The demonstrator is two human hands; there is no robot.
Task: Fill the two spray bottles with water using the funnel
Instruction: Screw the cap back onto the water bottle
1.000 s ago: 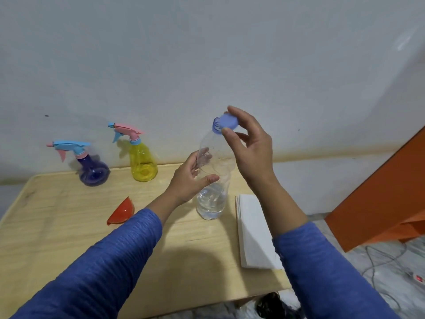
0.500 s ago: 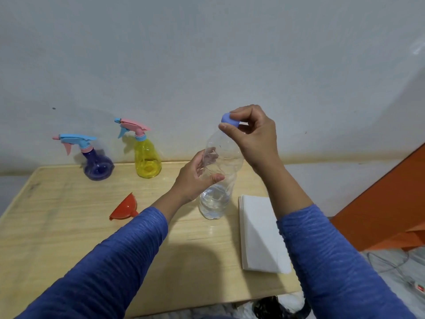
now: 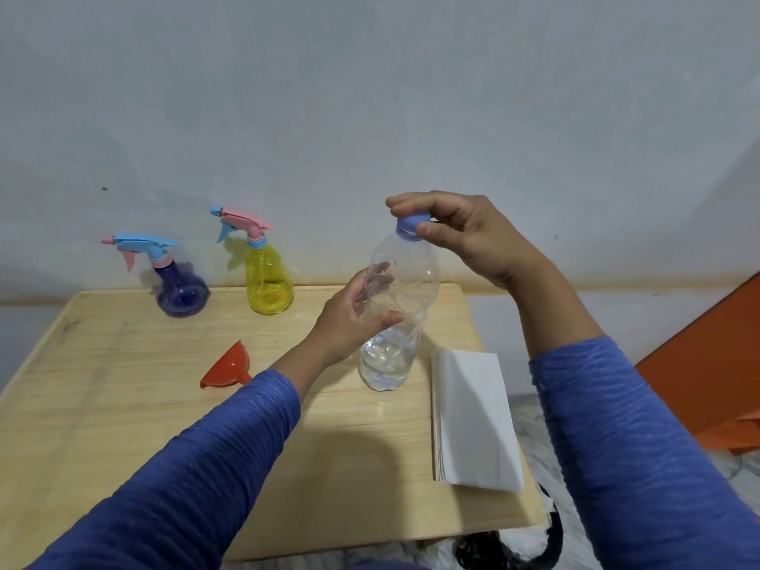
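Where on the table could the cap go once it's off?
Bare wood lies between the red plastic funnel and the clear water bottle, and along the near left of the wooden table. The right edge is crowded by the white paper stack.

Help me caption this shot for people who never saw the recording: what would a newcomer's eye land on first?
First, the clear water bottle at the centre of the table, its lower body held by the left hand while the right hand pinches its blue cap. Next, the bright colours at the back left: a purple spray bottle and a yellow spray bottle by the wall, with a red funnel lying in front of them.
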